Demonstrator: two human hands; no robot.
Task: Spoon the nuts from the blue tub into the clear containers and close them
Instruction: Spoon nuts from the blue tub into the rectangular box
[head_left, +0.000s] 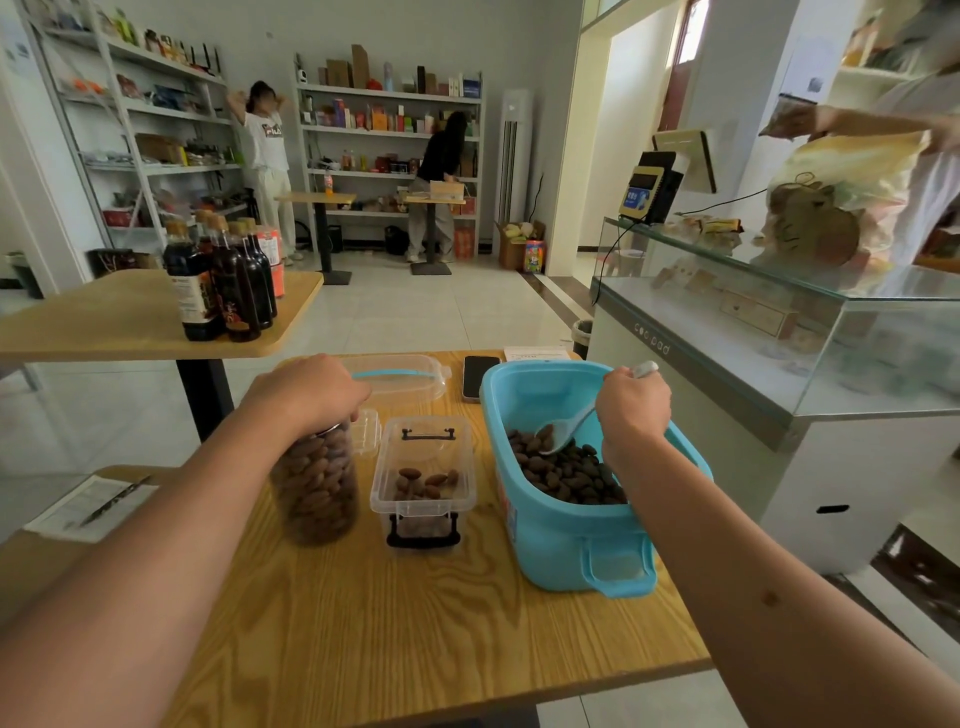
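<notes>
Left hand clamps down on the full jar, steadying it, while right hand grips the spoon, digging into the blue tub.

Left arm reaching from 8 o'clock toward 1 o'clock, bare forearm, left hand palm down, fingers curled over and clamped on a jar top. Right arm coming in from 4 o'clock toward 11 o'clock, right hand fisted round a spoon handle, knuckles up, wrist bent downward.
</notes>
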